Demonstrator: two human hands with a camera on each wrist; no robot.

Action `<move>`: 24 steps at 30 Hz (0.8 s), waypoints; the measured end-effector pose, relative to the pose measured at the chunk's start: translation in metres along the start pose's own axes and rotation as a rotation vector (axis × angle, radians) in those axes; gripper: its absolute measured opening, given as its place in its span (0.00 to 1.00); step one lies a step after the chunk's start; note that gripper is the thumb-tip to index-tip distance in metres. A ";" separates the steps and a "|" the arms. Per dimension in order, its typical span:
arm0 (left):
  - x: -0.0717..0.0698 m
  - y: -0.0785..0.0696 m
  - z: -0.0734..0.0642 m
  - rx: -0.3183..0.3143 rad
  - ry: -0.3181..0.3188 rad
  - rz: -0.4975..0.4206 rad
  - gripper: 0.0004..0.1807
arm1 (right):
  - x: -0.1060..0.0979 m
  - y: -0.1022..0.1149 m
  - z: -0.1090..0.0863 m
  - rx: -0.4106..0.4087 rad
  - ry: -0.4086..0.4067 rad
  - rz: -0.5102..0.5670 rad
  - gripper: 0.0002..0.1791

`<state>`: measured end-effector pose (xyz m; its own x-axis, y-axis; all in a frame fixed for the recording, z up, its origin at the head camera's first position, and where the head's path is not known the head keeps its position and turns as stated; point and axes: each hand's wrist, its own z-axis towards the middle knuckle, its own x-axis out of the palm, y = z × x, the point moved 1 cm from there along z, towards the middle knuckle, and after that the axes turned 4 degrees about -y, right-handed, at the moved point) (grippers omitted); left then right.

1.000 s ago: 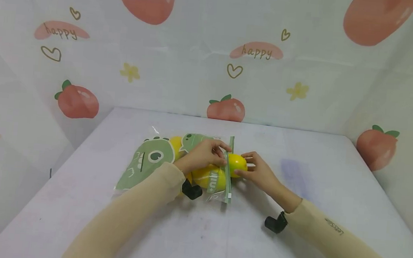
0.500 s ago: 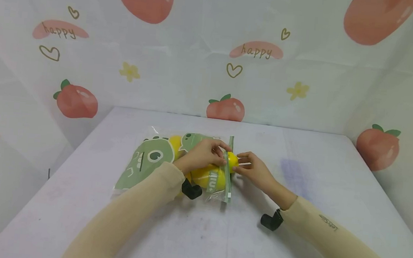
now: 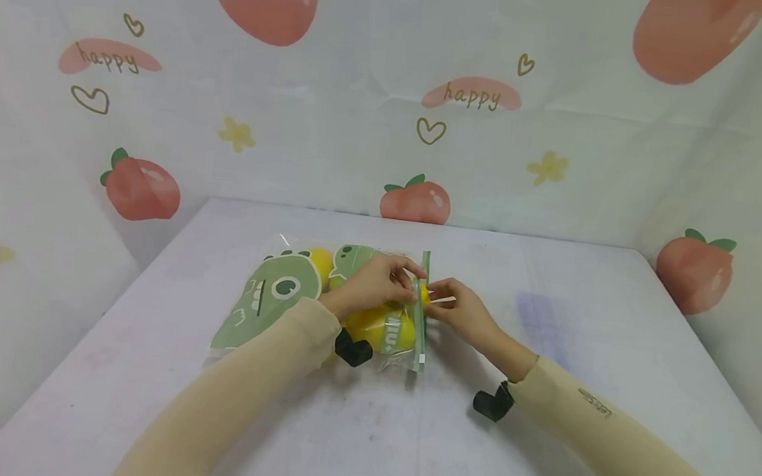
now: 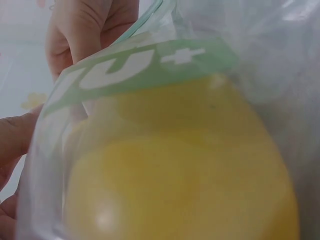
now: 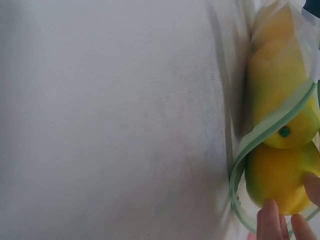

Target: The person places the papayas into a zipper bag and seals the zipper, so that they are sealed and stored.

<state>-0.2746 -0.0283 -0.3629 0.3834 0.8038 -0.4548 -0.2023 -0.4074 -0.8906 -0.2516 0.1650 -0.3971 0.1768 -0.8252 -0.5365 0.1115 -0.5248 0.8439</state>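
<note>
A clear zip bag (image 3: 284, 286) with a green dinosaur print lies on its side, its mouth facing right. Several yellow mangoes (image 5: 280, 85) are inside, blurred through the plastic. My left hand (image 3: 377, 287) rests over the bag and pinches the upper edge of its mouth. At that mouth, my right hand (image 3: 472, 318) has thumb and fingertips round the end of one mango (image 5: 277, 175), most of which is inside. The right wrist view shows the open green rim (image 5: 250, 142) around this mango. In the left wrist view, another mango (image 4: 180, 165) fills the picture behind the plastic.
The bag lies on a white table (image 3: 362, 448) with a faint purple stain (image 3: 543, 328) to the right. A white cloth (image 3: 334, 151) printed with peaches stands behind and at the sides. Black wrist cameras (image 3: 493, 402) hang from both sleeves.
My right hand has moved left and carried the mango into the bag, so only a sliver shows outside the mouth. My left hand has stayed on the bag's edge.
</note>
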 end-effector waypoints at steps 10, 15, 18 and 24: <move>-0.002 -0.002 0.001 0.014 -0.004 0.022 0.19 | 0.000 0.003 0.003 -0.079 0.067 0.027 0.20; -0.002 -0.004 0.002 0.014 -0.017 0.030 0.18 | -0.001 0.003 0.006 -0.105 0.103 0.050 0.20; -0.002 -0.005 0.003 0.008 -0.024 0.031 0.17 | -0.001 0.004 0.008 -0.100 0.119 0.064 0.20; -0.002 -0.006 0.006 0.003 -0.023 0.024 0.18 | -0.004 0.004 0.010 -0.087 0.142 0.070 0.20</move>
<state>-0.2797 -0.0246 -0.3567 0.3576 0.8039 -0.4754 -0.2135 -0.4252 -0.8796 -0.2614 0.1641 -0.3915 0.3230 -0.8178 -0.4764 0.1771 -0.4422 0.8792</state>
